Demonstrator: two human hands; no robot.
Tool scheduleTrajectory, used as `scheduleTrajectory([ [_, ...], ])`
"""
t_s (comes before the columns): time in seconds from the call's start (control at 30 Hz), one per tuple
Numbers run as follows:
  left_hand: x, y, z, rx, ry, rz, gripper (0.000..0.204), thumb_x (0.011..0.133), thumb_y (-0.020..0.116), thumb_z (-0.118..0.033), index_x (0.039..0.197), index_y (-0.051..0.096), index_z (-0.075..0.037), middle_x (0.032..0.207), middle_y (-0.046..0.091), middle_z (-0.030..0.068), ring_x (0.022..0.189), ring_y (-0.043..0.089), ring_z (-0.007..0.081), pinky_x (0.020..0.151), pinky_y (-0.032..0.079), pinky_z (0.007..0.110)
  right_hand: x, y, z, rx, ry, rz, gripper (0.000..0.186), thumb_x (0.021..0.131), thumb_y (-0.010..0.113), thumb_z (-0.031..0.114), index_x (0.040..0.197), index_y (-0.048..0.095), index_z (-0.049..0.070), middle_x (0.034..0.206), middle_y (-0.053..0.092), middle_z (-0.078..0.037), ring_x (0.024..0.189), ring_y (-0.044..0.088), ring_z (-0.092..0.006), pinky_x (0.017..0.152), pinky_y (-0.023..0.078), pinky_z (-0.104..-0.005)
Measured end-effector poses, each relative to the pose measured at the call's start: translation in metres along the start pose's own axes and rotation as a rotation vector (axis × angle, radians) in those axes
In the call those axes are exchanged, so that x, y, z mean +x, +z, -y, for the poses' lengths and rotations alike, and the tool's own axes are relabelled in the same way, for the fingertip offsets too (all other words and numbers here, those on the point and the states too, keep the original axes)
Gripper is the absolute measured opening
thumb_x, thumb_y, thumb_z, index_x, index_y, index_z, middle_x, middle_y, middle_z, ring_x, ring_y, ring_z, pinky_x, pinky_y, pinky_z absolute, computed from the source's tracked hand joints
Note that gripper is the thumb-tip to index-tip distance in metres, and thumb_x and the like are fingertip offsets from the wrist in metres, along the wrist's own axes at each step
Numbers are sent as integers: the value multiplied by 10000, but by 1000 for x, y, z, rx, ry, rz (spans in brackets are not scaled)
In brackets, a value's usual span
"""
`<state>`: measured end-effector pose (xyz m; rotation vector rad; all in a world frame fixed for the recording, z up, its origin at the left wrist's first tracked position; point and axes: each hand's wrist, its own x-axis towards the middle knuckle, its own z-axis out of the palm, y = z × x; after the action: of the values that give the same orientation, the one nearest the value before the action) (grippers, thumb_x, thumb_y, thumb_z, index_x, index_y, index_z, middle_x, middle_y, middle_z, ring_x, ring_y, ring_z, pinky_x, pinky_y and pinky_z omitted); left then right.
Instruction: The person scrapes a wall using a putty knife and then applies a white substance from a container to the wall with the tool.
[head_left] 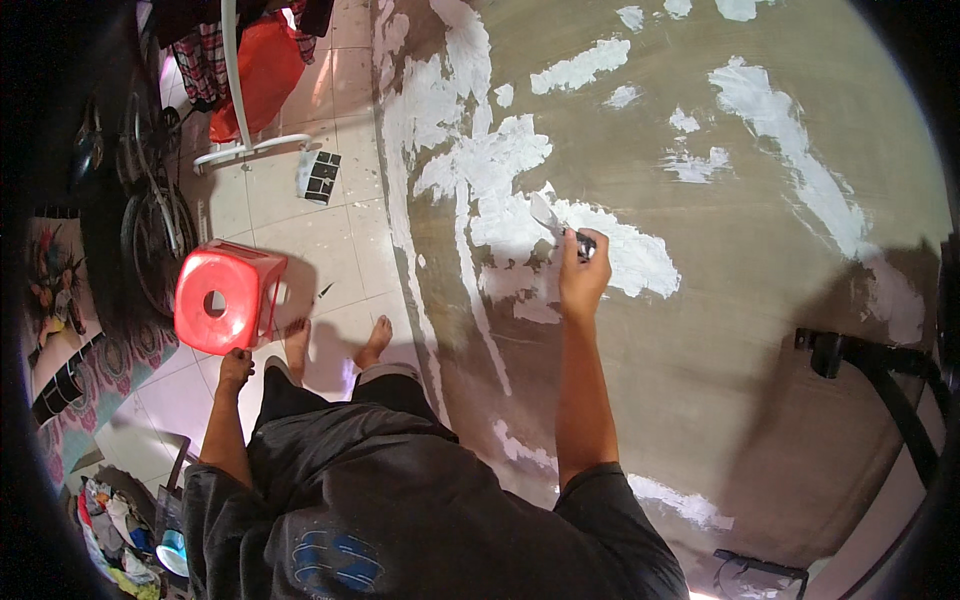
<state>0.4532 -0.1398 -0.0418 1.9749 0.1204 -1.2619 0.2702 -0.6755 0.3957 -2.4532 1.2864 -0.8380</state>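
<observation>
My right hand (585, 268) grips a putty knife by its dark handle (584, 246). The pale blade (544, 214) lies over a broad patch of white filler (630, 260) on the grey-brown wall (700, 330); whether it touches the surface I cannot tell. More white smears and streaks spread across the wall. My left hand (236, 368) hangs low with curled fingers, just below the front edge of a red plastic stool (242, 300); what it holds, if anything, is too small to make out. My bare feet stand on the tiled floor (225, 400) beside the wall.
At the left are a bicycle (150, 235), a patterned mat (158, 352) and a pile of cloths (115, 525). A white stand (245, 145) with red fabric (260, 75) and a dark tiled pad (322, 178) lie at the upper left. Black metal brackets (880, 375) are fixed at the right.
</observation>
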Motion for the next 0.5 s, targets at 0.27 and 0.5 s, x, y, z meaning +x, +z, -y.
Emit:
scheduleTrajectory([
  [0.27, 14, 4, -12, 86, -10, 58, 360, 955, 538, -332, 837, 559, 8, 676, 610, 107, 520, 600, 188, 476, 490, 318, -37, -123, 22, 50, 82, -107, 171, 905, 671, 136, 984, 607, -1, 822, 640, -54, 694, 591, -95, 628, 487, -234],
  [0.5, 33, 13, -17, 171, 54, 144, 351, 948, 533, -379, 907, 546, -31, 706, 611, 98, 523, 597, 180, 422, 447, 299, -63, -208, 31, -84, 115, -217, 175, 892, 687, 103, 994, 595, -5, 794, 608, -42, 630, 558, -81, 577, 467, -222],
])
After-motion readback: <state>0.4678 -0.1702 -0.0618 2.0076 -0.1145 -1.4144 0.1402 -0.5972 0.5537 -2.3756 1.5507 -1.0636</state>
